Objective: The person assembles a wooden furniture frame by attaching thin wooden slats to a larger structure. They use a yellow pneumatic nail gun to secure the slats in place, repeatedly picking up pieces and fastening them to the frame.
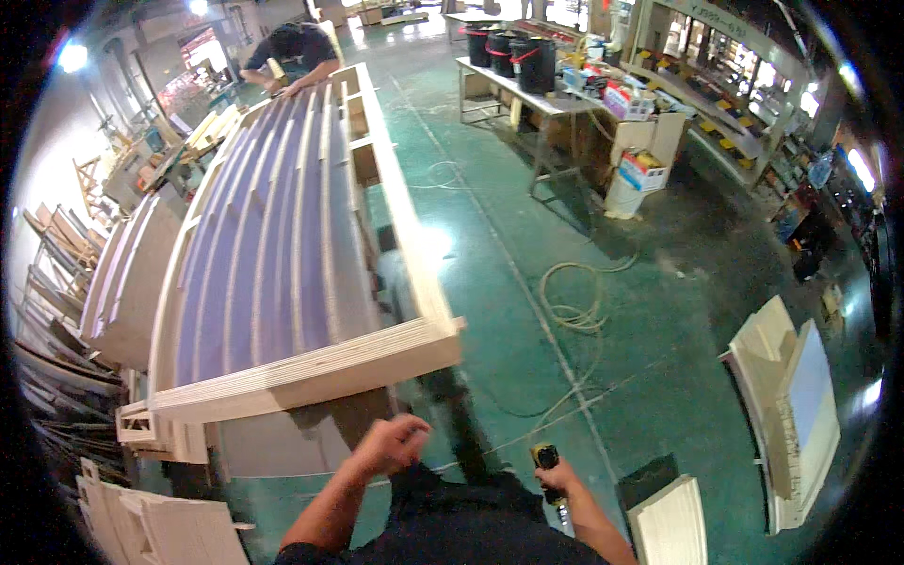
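Observation:
My right hand (559,474) is wrapped round a yellow-and-black power tool (544,458) low at my right side; its exact kind is hard to make out. In front of my body my left hand (393,444) is raised with its fingers curled in, slightly blurred, and nothing shows in it. Just beyond that hand is the near end of a large pale wooden frame (311,375). Long, gently curved slats (294,273) run along it over purplish panels (273,320). At its far end another person (299,56) bends over the frame, both hands near its edge.
A hose (574,306) lies coiled on the green floor (490,273). A table (565,102) with black buckets (534,64) stands far right. Curved wooden panels (786,414) rest at the right, another panel (670,527) at the lower right. Wooden pieces (179,527) lie lower left.

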Available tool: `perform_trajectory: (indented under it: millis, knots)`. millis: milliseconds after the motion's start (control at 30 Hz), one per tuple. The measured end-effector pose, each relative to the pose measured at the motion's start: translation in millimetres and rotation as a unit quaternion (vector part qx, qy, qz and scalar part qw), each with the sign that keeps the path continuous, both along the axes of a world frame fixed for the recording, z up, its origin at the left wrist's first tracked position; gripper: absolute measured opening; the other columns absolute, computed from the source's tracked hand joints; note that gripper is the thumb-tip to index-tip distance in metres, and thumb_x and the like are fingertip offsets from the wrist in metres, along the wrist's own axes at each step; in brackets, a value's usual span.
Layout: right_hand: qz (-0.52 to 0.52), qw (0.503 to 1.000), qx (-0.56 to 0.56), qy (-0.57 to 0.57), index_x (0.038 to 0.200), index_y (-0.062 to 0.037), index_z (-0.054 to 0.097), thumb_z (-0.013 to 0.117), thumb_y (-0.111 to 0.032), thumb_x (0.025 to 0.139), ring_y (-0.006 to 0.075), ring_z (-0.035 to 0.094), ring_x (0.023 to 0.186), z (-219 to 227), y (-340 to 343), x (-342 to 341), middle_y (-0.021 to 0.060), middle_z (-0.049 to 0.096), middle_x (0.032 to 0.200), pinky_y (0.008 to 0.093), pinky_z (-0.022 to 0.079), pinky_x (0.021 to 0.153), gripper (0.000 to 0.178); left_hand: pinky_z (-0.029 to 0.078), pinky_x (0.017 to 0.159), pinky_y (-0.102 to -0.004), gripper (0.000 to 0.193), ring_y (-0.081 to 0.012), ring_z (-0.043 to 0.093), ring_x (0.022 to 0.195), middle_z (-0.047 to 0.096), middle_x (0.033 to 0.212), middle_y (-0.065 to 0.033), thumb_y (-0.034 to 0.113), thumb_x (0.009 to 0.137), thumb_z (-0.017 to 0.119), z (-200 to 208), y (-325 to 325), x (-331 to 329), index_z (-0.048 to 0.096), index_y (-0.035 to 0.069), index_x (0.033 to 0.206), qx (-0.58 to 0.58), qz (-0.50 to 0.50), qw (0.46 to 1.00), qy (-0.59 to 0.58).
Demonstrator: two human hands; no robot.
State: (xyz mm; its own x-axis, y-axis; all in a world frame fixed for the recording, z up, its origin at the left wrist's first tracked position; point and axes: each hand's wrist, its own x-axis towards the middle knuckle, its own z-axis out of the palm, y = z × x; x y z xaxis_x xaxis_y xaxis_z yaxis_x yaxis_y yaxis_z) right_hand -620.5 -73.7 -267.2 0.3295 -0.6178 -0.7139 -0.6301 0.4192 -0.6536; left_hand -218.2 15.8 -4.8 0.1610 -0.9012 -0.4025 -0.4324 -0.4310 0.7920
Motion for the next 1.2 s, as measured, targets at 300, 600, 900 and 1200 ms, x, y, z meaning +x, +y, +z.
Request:
perform_trajectory:
  millis: [300,600,900,1200]
  knots:
    - [-0.064,0.988,0.019,0.140,0.088,-0.0020,0.067,0.080,-0.016,0.077,0.0213,0.062,0.057,-37,-139,-113,0.0099,0.064,0.074,0.0392,0.051,0.054,0.022,0.051,0.067,-0.0472,0.022,-0.0404,0.066,0.075,0.069,0.084,-0.0190,0.028,0.098,0.062,-52,-180,-152,0.064,0.009,0.109,-0.050,-0.273,0.959,0.062]
    - [-0.071,0.930,0.234,0.275,0.091,-0.0031,0.071,0.068,-0.013,0.084,0.0255,0.066,0.066,-94,-288,-304,0.0131,0.069,0.078,0.0430,0.051,0.059,0.012,0.054,0.080,-0.0419,0.027,-0.0323,0.070,0.086,0.072,0.092,-0.0156,0.032,0.097,0.063,-126,-344,-145,0.068,0.009,0.110,-0.006,-0.067,0.990,0.126]
    - [-0.100,0.932,0.221,0.269,0.093,-0.0008,0.071,0.067,-0.015,0.085,0.0277,0.065,0.063,-51,-602,-219,0.0153,0.069,0.078,0.0444,0.049,0.055,0.017,0.054,0.076,-0.0372,0.025,-0.0260,0.069,0.081,0.071,0.087,-0.0155,0.029,0.093,0.070,-105,-490,-75,0.069,0.006,0.104,-0.002,0.145,0.983,0.110]
    - [0.284,0.934,-0.043,0.214,0.091,-0.0003,0.065,0.069,-0.010,0.082,0.0280,0.061,0.061,-93,-914,109,0.0114,0.064,0.075,0.0431,0.047,0.055,0.015,0.054,0.080,-0.0434,0.029,-0.0356,0.068,0.092,0.070,0.101,-0.0168,0.031,0.092,0.069,-75,-628,52,0.066,0.007,0.107,-0.078,0.142,0.986,-0.041]
